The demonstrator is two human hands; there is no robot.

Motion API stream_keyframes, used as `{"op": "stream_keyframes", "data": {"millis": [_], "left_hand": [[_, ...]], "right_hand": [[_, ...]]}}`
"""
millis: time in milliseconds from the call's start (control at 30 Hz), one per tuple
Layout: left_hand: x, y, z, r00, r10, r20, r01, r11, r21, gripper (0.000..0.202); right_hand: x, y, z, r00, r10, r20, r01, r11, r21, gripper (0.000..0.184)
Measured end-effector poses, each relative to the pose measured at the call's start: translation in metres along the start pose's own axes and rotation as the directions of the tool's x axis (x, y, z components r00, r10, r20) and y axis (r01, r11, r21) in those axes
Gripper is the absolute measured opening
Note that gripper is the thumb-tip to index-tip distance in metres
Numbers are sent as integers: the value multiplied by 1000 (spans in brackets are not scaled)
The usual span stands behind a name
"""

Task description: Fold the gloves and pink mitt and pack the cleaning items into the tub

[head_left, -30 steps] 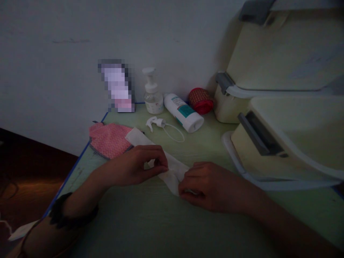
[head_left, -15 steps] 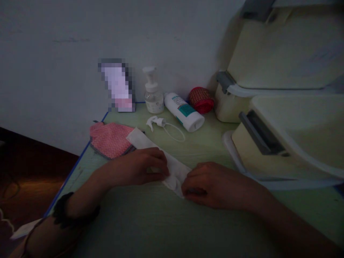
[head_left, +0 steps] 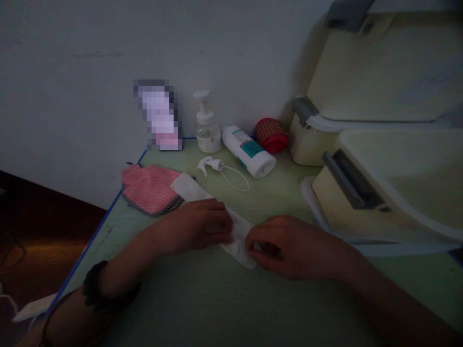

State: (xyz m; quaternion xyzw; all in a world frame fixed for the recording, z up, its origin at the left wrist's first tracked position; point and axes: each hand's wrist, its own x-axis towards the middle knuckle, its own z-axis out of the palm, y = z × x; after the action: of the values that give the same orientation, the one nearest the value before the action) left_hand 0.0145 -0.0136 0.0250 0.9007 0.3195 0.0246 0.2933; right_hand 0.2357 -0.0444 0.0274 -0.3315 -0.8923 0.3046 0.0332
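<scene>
A long white sock lies slantwise on the table, its squared end over a pink cloth and its rounded end toward me. My left hand pinches the middle of the sock from the left, fingertips curled down onto it. On the other side, my right hand is closed in a pinch at the sock's right edge, near the rounded end. Small wrinkles show in the fabric between the two hands.
Behind the hands are a white spray nozzle with a tube, a clear pump bottle, a white bottle on its side and a red roll. A blurred phone leans on the wall. Cream bins stand at the right.
My left hand has shifted slightly to the right along the sock. My right hand has moved slightly, showing more of the sock's rounded end.
</scene>
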Motion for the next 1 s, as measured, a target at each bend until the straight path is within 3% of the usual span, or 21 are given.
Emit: {"op": "stream_keyframes", "data": {"millis": [133, 400, 767, 1000], "left_hand": [[0, 0, 1, 1000, -4, -3, 4, 1000, 15, 14], [-4, 2, -5, 989, 138, 47, -132, 985, -111, 19], [-5, 6, -5, 990, 125, 73, -117, 988, -105, 30], [-5, 5, -5, 990, 130, 60, -122, 985, -123, 31]], "right_hand": [[1, 2, -1, 992, 91, -90, -95, 995, -42, 19], [-2, 4, -1, 994, 110, 12, -109, 993, -52, 21], [-5, 1, -3, 997, 72, 30, -71, 996, -58, 19], [-5, -3, -1, 991, 133, 21, -130, 987, -97, 12]]}}
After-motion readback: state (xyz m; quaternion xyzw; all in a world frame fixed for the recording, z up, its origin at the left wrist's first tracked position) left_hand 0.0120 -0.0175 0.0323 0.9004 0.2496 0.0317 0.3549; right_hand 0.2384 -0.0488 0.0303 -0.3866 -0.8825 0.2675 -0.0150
